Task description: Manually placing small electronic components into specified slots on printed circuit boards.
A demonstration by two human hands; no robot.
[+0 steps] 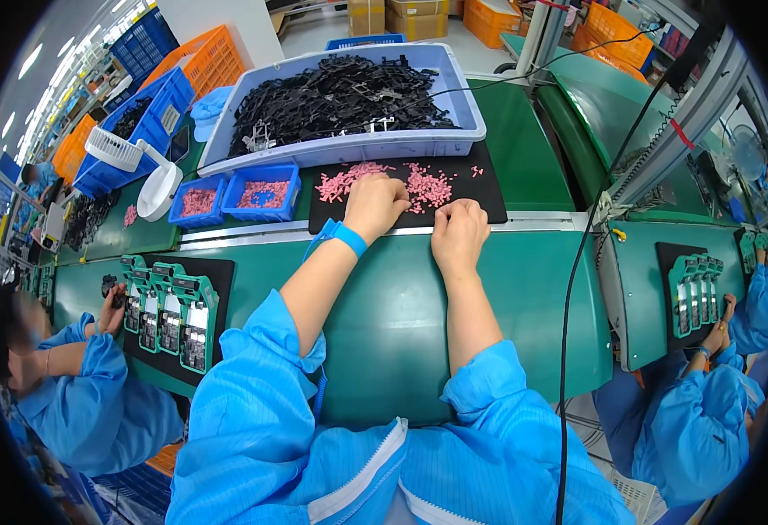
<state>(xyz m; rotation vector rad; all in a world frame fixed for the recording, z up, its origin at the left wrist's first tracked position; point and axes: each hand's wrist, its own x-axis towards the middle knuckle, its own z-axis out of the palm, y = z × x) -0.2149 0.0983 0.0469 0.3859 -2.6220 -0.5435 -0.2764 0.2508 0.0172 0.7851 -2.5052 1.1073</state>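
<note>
Small pink pieces (427,186) lie scattered in loose piles on a black mat (489,194) in front of me. My left hand (375,206), with a blue band (344,236) round its wrist, is over the mat among the pink pieces. Its fingers are curled down and pressed together; whatever they hold is hidden. Close by on the right, my right hand (461,229) rests at the mat's near edge. The fingers there are bent inward too, and their tips are too small and covered to show a held piece. A gap separates the two hands.
Behind the mat stands a large pale bin (349,155) heaped with black plastic parts (340,96). Two blue trays (266,210) of pink pieces and a white fan (158,188) sit left. Co-workers flank me with green fixtures (169,315). A black cable (568,367) hangs right.
</note>
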